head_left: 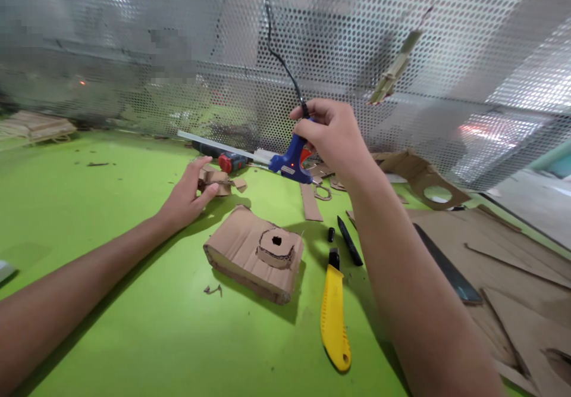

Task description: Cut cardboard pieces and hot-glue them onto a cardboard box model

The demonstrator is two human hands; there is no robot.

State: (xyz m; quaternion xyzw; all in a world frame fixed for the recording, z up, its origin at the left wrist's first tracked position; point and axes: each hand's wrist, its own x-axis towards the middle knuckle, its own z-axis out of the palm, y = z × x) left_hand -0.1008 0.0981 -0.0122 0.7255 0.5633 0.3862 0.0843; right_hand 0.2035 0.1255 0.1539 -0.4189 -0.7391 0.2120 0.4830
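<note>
Two hands in the head view: the right hand (pixel 332 132) pinches the glue gun (pixel 289 162) above the worktop (pixel 147 325), where a cable (pixel 284 63) tug could twist it loose; the left hand (pixel 190 191) holds a small cardboard piece (pixel 222 181) near the worktop, perhaps crushable if squeezed.

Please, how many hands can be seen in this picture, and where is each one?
2. The left hand holds a small cardboard piece at the green table; the right hand holds the blue glue gun above it.
</note>
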